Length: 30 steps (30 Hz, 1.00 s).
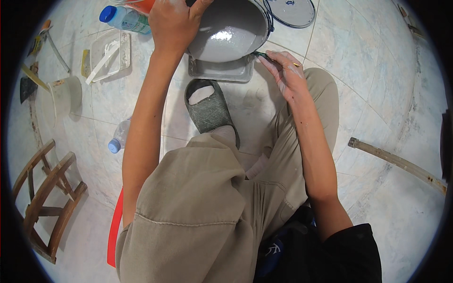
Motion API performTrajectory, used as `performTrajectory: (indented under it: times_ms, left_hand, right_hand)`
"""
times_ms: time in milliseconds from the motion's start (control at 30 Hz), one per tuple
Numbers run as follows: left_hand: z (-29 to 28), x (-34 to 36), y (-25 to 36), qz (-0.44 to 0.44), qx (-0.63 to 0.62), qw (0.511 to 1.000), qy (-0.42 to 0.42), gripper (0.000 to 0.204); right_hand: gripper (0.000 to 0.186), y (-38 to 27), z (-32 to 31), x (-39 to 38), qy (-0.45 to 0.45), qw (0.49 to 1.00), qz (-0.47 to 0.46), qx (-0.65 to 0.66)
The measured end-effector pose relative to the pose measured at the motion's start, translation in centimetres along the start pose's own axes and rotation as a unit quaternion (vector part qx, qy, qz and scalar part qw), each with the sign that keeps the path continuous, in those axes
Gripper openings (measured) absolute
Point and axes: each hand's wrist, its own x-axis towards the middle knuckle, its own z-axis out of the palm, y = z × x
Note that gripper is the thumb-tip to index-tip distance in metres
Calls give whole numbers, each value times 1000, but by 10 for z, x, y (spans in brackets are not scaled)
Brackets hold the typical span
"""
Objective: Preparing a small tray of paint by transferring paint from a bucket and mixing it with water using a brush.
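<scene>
- Bucket [227, 37]: tipped over the tray [222, 77]; glossy light grey paint inside, dark blue on the rim. Level unclear.
- Tray: grey, on the tiled floor [358, 61]. Near edge and both near corners visible, far edge hidden by the bucket. Contents: cannot tell.
- Left hand [175, 23]: at the bucket's left side, paint-smeared. Thumb apart from the fingers; fingertips cut off by the frame, so cannot tell if they clamp the rim.
- Right hand [287, 73]: just off the tray's near right corner, smeared too. Thumb and forefinger pinched on a dark green handle [259, 54] at the bucket's lower rim; kind of tool unclear.
- Lid [292, 13]: round, on the floor right of the bucket, dark blue edge and spots.
- Clear tub [123, 59]: left of the tray; white residue inside, white stick [103, 65] lying across its near left corner.
- Bottle [132, 21]: blue cap, on its side beyond the tub's far edge; contents unclear.
- Orange-red container [141, 5]: beside that bottle, partly out of frame, contents not visible.
- White pail [68, 99]: toward the floor's left edge, inside not readable.
</scene>
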Motion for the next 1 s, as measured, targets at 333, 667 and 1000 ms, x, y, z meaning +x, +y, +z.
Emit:
performTrajectory:
  times_ms: [333,667,1000]
  left_hand:
    - [3,16,-3,2,10,1000,1,53]
    - [4,21,-4,-4,20,1000,-2,58]
    - [5,26,-2,-13,6,1000,0,57]
  right_hand:
    - [25,-4,10,-2,32,999,-11,-30]
    - [28,-4,13,-5,-2,999,5,-44]
    - [30,1,9,-3,-28,998,56,-2]
